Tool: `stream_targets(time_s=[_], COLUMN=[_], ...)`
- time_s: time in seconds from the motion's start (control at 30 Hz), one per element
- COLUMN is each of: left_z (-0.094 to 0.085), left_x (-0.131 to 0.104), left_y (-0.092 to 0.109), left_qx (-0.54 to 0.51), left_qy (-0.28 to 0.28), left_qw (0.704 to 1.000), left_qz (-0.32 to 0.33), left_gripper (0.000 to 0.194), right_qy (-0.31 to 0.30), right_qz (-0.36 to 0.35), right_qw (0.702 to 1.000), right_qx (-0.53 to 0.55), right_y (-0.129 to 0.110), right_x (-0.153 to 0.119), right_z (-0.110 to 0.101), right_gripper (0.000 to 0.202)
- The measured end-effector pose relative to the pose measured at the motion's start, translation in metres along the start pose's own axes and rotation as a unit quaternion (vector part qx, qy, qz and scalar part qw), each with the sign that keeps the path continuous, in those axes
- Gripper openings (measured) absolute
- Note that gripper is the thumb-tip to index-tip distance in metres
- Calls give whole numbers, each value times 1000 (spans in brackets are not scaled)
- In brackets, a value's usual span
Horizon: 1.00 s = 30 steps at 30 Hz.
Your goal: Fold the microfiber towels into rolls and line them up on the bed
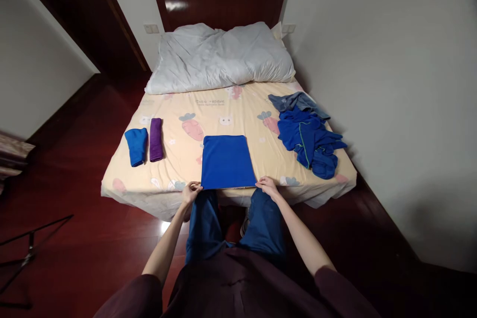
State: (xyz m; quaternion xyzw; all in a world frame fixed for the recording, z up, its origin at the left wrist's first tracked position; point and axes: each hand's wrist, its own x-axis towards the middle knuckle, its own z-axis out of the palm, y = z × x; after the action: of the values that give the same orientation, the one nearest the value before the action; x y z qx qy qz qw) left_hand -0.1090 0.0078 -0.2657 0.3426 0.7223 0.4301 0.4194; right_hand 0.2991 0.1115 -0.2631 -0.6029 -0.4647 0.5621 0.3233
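Note:
A blue cloth (227,161) lies flat in a near-square shape at the front edge of the bed. My left hand (191,192) pinches its near left corner, and my right hand (267,186) pinches its near right corner. To the left on the sheet are a rolled purple cloth (156,139) and a folded lighter blue cloth (136,147). A rumpled pile of blue clothes (311,139) rests on the right side of the bed, with a grey-blue garment (296,103) at its far end.
The bed (175,109) has a yellow patterned sheet. A folded white quilt (223,57) lies by the dark headboard (223,2). A wall (391,84) stands close on the right. On the floor at the lower left is a black metal stand (30,251).

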Motion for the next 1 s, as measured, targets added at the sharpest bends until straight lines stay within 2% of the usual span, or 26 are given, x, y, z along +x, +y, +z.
stream_targets(time_s=[0.13, 0.23, 0.33, 0.43, 0.53, 0.6, 0.73, 1.0], left_z=[-8, -2, 13, 31, 47, 55, 64, 71], left_x=[26, 67, 121, 179, 229, 254, 279, 290], left_y=[16, 42, 71, 94, 109, 114, 114, 124], left_qx=[9, 41, 66, 85, 126, 157, 204, 298], left_qy=[-85, -78, -49, -20, 9, 21, 30, 63], left_qw=[996, 996, 997, 996, 992, 987, 977, 949], left_qz=[10, -4, -4, 9, 27, 39, 50, 82], left_gripper=[61, 66, 62, 51, 33, 21, 13, 20], right_qy=[-36, -15, 25, 57, 75, 83, 88, 124], right_qz=[40, 30, -24, -61, -70, -77, -89, -81], right_qw=[998, 998, 996, 990, 984, 979, 968, 943], right_qx=[-21, -47, -80, -116, -145, -169, -218, -299], right_y=[-15, -34, -57, -77, -91, -95, -92, -96], right_x=[14, 45, 94, 155, 214, 245, 279, 292], right_z=[-3, 6, 23, 41, 54, 59, 64, 65], right_gripper=[48, 42, 31, 26, 21, 16, 6, 15])
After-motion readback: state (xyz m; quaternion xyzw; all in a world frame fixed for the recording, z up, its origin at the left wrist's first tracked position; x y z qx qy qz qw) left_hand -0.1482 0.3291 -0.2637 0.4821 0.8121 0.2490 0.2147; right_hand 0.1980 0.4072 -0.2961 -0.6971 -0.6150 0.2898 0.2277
